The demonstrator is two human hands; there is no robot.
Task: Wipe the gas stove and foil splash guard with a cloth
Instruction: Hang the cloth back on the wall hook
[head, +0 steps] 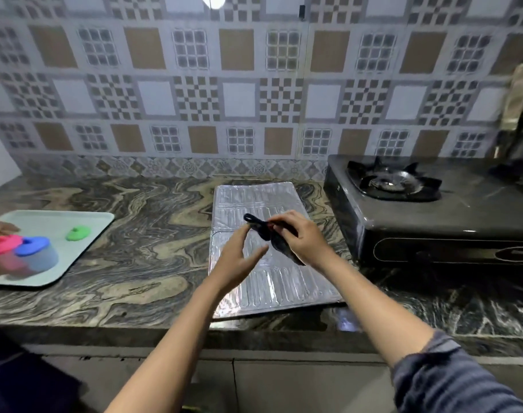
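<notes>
- Head view: the right hand is above the flat foil splash guard, fingers curled round one dark cloth. The left hand is beside the cloth, fingers loose, gripping nothing.
- One gas stove sits just right of the guard.
- One tray lies well left of the guard, bearing two lidded tubs and one green lid.

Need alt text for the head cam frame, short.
A person's right hand grips a dark cloth over a foil splash guard lying flat on a marbled counter, with the open left hand beside it. A black gas stove stands to the right; a tray with coloured containers sits far left.
</notes>
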